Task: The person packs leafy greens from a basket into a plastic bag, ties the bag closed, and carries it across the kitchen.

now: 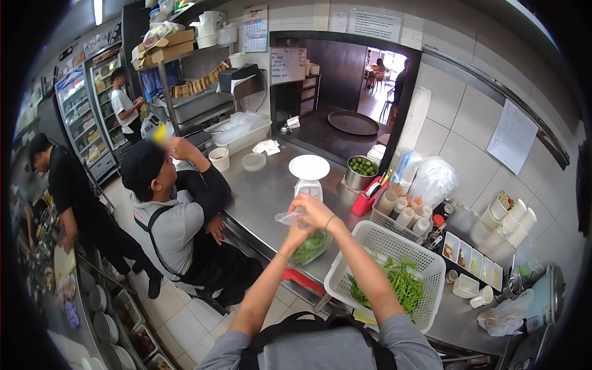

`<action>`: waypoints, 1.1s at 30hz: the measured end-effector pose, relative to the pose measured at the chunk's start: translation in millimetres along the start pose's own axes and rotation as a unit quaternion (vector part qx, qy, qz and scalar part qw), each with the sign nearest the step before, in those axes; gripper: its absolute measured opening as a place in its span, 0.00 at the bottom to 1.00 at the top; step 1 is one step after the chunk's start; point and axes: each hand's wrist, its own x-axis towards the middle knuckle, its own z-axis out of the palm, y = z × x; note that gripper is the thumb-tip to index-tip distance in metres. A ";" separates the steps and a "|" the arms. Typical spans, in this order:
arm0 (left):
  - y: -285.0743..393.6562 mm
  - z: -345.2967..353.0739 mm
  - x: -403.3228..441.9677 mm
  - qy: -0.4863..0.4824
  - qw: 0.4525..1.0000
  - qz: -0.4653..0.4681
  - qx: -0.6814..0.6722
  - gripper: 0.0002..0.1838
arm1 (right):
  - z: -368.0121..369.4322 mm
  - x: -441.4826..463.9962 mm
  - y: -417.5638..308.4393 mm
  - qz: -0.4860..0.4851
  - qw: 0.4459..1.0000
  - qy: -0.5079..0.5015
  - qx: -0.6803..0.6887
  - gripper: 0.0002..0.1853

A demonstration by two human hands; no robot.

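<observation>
A clear plastic bag (pixel 310 248) with leafy greens inside hangs in front of me at the counter's edge. Both of my hands are closed around its gathered neck. My left hand (pixel 298 233) grips it lower down, partly hidden behind the other hand. Above it, my right hand (pixel 313 211) pinches the bag's loose top, which sticks out to the left. Just beyond my hands stands a kitchen scale (pixel 308 189) with a white round plate (pixel 309 167) on it. By my right forearm sits a white perforated basket (pixel 435 280) holding loose leafy greens (pixel 401 285).
A person in a grey shirt and black apron (pixel 179 228) leans on the counter at left. Further left are two other people. Sauce bottles (pixel 405 216), a pot of green limes (pixel 362 166), a red holder (pixel 369 198) and stacked cups (pixel 518 219) line the right side.
</observation>
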 end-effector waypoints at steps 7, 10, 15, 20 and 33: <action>-19.2 20.6 0.0 0.028 0.997 -0.019 0.075 0.15 | -12.3 -25.3 29.4 0.128 0.982 -0.096 0.102 0.17; -58.2 31.3 -10.8 -0.037 0.989 -0.010 0.143 0.14 | -17.7 -43.0 36.4 0.171 0.981 -0.024 0.086 0.21; -81.7 41.2 -16.1 -0.023 0.980 0.050 0.190 0.17 | -23.2 -68.1 63.2 0.257 0.966 0.016 -0.005 0.26; -102.0 30.0 -10.1 -0.033 0.994 -0.073 0.077 0.23 | 1.2 -82.1 67.1 0.333 0.934 -0.131 -0.014 0.23; -4.4 9.6 8.6 -0.048 0.942 -0.141 -0.301 0.31 | -48.3 -57.0 -6.1 0.157 0.981 0.115 -0.024 0.13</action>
